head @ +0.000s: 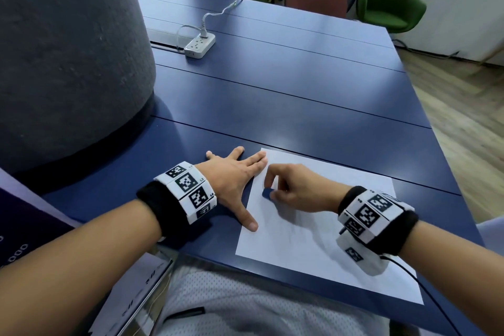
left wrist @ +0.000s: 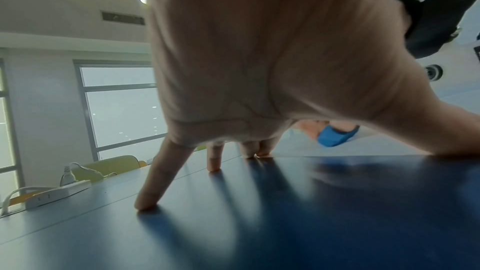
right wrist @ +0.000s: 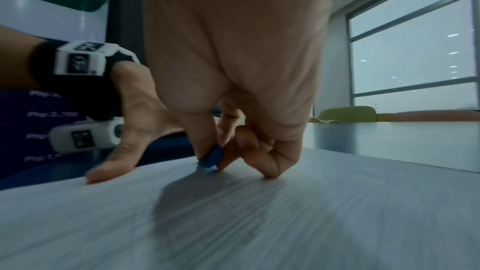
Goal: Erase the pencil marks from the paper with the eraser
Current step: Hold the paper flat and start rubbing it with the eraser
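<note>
A: What does the head view show?

B: A white sheet of paper [head: 313,224] lies on a dark blue table [head: 272,106]. The left hand [head: 231,180] lies flat with its fingers spread apart; the index fingertip and the thumb tip press the paper's left edge, and the other fingers rest on the table beside it. The right hand [head: 296,191] has its fingers curled together, pinching a small blue eraser [head: 266,194] against the paper, between the left thumb and left index finger. Faint grey pencil marks [head: 297,229] show on the sheet just below the eraser. Well beyond the fingers, a white power strip [head: 199,45] sits on the table.

A: And the left wrist view?

B: From under the palm, the straight fingers [left wrist: 153,184] stand apart, tips touching the table. Past the thumb, the eraser appears in the other hand's fingertips, down on the paper.

A: The right wrist view?

B: The thumb and index finger are clamped on the eraser, whose lower edge touches the sheet. The remaining fingers are folded, knuckles resting on the paper. The left thumb lies flat on the sheet just beside the eraser.
</note>
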A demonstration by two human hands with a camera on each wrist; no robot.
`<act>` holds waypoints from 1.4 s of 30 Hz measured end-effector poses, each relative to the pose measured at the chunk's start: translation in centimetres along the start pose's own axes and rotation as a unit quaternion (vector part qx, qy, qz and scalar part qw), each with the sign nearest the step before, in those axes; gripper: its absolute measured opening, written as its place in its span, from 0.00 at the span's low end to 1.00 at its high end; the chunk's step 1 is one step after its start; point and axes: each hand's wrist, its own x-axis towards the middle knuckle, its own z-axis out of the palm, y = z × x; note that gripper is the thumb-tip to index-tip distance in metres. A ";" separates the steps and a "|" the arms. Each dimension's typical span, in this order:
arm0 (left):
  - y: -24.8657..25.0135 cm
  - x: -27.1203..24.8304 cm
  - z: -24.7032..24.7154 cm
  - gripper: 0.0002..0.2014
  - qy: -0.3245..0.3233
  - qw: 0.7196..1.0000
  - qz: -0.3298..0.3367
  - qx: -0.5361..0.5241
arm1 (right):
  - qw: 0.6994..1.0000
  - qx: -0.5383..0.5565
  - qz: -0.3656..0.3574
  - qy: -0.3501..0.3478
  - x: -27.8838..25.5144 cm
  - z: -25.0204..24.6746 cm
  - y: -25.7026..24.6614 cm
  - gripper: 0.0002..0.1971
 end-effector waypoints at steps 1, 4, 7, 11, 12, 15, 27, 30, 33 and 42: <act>0.0 0.0 0.0 0.71 0.000 1.000 0.000 -0.004 | 1.000 0.003 0.003 0.019 0.2 0.0 0.1 0.04; 0.0 0.0 0.0 0.72 -0.004 1.000 -0.002 -0.002 | 1.000 0.006 -0.015 -0.015 -0.4 0.6 -0.1 0.04; 0.0 0.0 0.0 0.74 -0.018 1.000 -0.003 0.009 | 0.997 -0.006 -0.022 -0.080 -1.0 0.5 -0.5 0.03; -0.1 0.0 0.1 0.75 -0.017 1.000 0.002 0.008 | 1.000 -0.005 -0.009 0.014 -0.4 0.2 0.1 0.03; -0.1 0.0 0.1 0.75 -0.016 1.000 0.002 0.008 | 1.000 -0.002 -0.013 0.008 -0.6 0.4 0.1 0.03; 0.0 -0.1 0.1 0.75 -0.014 1.000 0.000 0.018 | 0.996 0.001 -0.041 -0.083 -1.7 0.9 -0.2 0.02; 0.0 -0.1 0.2 0.74 -0.012 1.000 0.002 0.018 | 0.996 -0.006 -0.043 -0.081 -2.0 1.3 -0.6 0.04; -0.1 -0.1 0.2 0.74 -0.011 1.000 0.004 0.009 | 1.000 -0.004 -0.010 -0.004 -0.9 0.9 -0.2 0.05; -0.2 0.0 0.3 0.75 -0.013 1.000 0.003 0.009 | 0.999 0.009 -0.024 -0.036 -1.2 1.4 -0.6 0.05; -0.2 -0.1 0.3 0.74 -0.015 1.000 -0.002 0.007 | 1.000 0.011 0.000 0.000 -0.6 1.1 -0.3 0.05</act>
